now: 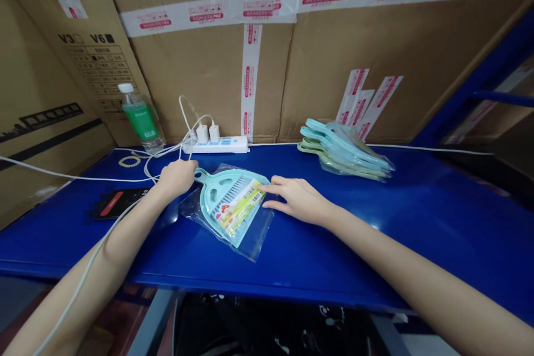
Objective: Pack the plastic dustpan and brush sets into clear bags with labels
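Note:
A light blue dustpan (212, 211) with a small brush (235, 193) and a colourful label (242, 204) lies on a clear plastic bag (255, 243), or partly inside it; I cannot tell which. My left hand (178, 177) is closed at the dustpan's handle end, its fingers pinched around the tip of the handle. At the opposite side, my right hand (297, 198) has its fingers stretched out, the index finger touching the label's upper right end and the thumb lower, apart from it.
Bagged blue and green dustpans (344, 150) are stacked at the back right. A white power strip (227, 145) with chargers, a water bottle (142, 119), loose cables and a phone (120, 203) are at the left. Cardboard (200, 67) walls the blue table (375, 256) behind.

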`<state>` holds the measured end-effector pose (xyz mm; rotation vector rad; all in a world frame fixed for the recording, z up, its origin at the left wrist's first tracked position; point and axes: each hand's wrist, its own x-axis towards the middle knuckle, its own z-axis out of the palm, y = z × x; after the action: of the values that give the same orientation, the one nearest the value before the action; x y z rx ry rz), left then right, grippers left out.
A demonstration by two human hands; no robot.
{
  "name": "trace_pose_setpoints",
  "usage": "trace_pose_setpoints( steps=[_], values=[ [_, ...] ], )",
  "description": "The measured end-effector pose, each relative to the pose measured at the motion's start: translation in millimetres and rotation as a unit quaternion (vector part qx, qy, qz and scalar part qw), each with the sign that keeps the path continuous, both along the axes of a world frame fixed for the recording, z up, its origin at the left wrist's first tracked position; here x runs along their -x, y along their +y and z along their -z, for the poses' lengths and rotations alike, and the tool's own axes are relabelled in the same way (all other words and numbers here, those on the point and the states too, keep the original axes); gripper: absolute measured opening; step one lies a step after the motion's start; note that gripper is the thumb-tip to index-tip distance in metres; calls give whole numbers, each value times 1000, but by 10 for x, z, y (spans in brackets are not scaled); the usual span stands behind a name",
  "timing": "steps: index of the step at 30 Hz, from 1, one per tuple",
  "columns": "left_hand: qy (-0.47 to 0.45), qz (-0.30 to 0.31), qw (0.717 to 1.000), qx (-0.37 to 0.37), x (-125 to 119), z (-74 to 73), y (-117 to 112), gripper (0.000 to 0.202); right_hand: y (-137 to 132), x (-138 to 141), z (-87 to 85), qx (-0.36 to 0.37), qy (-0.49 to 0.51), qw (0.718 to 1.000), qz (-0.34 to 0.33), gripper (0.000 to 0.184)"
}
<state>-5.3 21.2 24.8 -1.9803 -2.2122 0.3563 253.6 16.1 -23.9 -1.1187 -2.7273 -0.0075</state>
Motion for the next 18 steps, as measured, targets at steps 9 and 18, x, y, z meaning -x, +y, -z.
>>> trace_pose_setpoints(
  steps=[9, 18],
  values=[
    [5, -10, 1000, -23, 6, 20, 19, 41, 1, 14, -7, 31, -31, 999, 13, 45],
    [9, -5, 998, -58, 14, 35, 34, 38, 27, -15, 30, 20, -16, 999, -36, 40]
  ],
)
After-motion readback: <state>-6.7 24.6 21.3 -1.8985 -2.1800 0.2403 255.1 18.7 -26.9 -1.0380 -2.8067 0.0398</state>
